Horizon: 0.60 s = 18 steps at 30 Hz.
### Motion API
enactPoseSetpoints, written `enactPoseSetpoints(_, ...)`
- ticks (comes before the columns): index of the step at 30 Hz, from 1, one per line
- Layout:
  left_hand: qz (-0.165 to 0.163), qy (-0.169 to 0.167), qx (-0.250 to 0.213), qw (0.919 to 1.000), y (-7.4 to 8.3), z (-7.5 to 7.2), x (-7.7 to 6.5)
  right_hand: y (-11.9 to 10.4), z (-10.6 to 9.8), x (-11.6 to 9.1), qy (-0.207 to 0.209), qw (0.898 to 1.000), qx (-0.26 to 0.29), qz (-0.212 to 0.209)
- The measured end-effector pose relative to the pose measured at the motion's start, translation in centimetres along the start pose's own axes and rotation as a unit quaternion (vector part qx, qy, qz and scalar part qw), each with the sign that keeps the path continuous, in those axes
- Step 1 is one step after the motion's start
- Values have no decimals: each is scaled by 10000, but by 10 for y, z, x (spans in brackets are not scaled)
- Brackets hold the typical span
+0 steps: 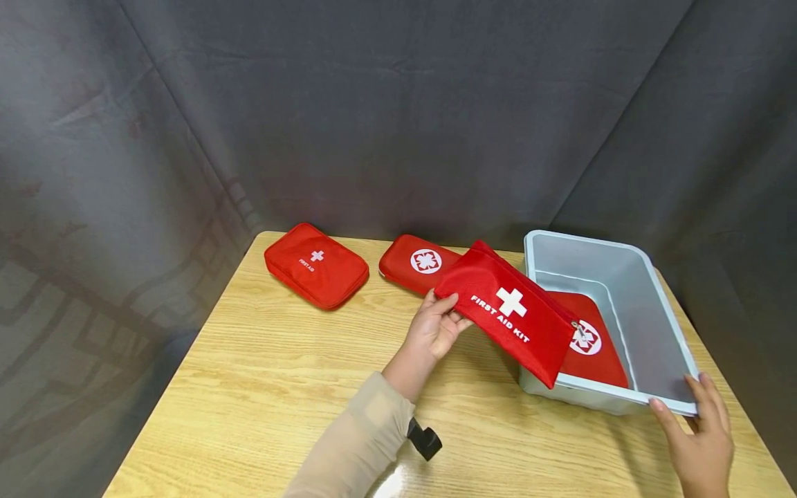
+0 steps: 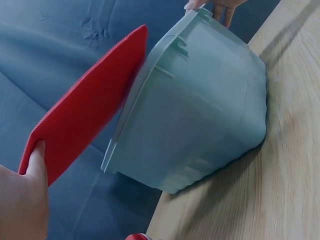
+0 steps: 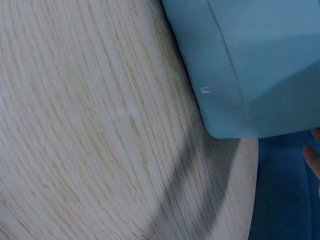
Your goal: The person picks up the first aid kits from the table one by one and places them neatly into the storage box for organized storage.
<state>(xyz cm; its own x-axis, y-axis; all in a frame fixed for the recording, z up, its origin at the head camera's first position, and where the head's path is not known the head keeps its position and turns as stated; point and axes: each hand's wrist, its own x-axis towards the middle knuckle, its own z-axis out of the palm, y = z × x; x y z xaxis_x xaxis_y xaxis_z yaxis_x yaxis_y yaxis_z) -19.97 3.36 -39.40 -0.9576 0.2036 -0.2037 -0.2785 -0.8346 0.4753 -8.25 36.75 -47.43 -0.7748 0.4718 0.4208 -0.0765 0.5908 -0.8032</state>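
Note:
My left hand (image 1: 434, 326) pinches a flat red zip pouch (image 1: 538, 339) by its left end, thumb on top. White letters on it read FIRST AID KIT beside a white cross. The pouch is held tilted, its far end over the left rim of a grey plastic bin (image 1: 579, 393). Inside the bin lies a red case (image 1: 602, 365) with a round white emblem, partly covered by the pouch in the head view. With thumb and fingers, my right hand (image 1: 703, 432) grips the bin's near right corner. Only its fingertips (image 3: 312, 157) show in the right wrist view.
On the wooden table (image 1: 249, 401), a red FIRST AID bag (image 1: 320, 277) lies at the back left. A red hard case (image 1: 398, 259) with a round emblem lies behind the pouch, partly hidden. A dark curtain (image 1: 386, 124) hangs along the table's back edge.

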Motion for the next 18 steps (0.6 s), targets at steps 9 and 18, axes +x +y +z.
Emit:
enactPoseSetpoints(9,-26,12,-71,10000,-10,7,6,72,-3,12,-19,9998,-146,-117)
enactPoseSetpoints(18,11,-80,53,10000,-16,16,15,6,-1,2,-55,9999,-1,114)
